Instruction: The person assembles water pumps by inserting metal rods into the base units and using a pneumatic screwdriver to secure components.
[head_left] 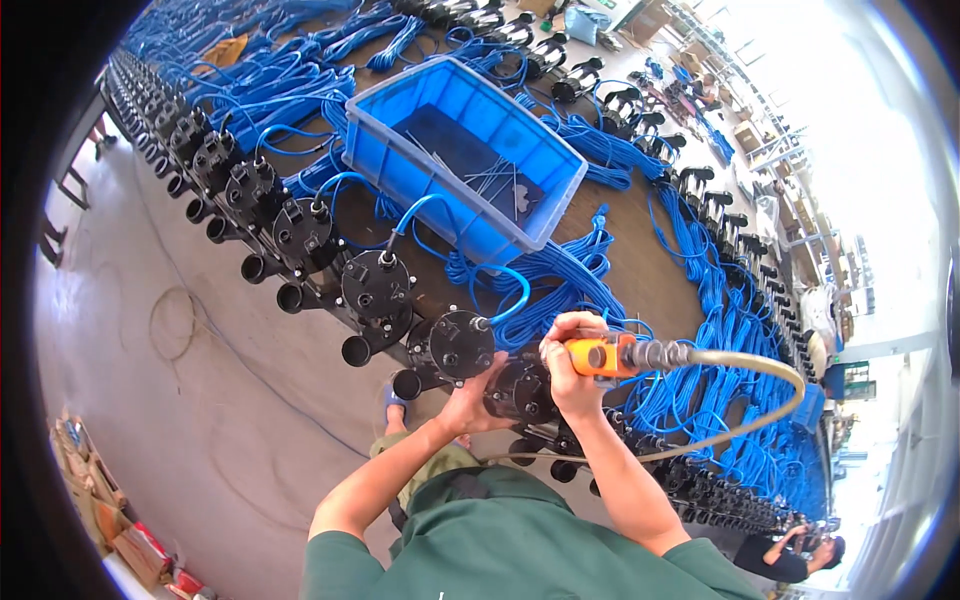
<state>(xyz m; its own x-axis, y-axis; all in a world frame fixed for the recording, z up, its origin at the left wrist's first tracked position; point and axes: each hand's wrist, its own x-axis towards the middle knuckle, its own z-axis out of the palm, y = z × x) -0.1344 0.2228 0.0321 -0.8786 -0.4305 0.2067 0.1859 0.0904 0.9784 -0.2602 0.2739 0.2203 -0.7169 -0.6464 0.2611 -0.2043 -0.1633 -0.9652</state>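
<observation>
My right hand (570, 360) grips an orange pneumatic tool (605, 355) held over a black pump body (520, 390) on the workbench. A tan air hose (760, 400) loops from the tool's rear to the right and back under my arm. My left hand (470, 400) rests against the left side of that same pump, steadying it. Beside it to the left stands another black pump (455, 345) with a blue cable (505, 300) coming out of its top.
A long row of black pumps (255, 195) lines the bench's left edge, amid bundles of blue cable (570, 270). A blue plastic crate (460, 155) with thin metal pieces sits mid-bench. Grey floor (180, 350) lies left. Another person (790, 555) crouches at lower right.
</observation>
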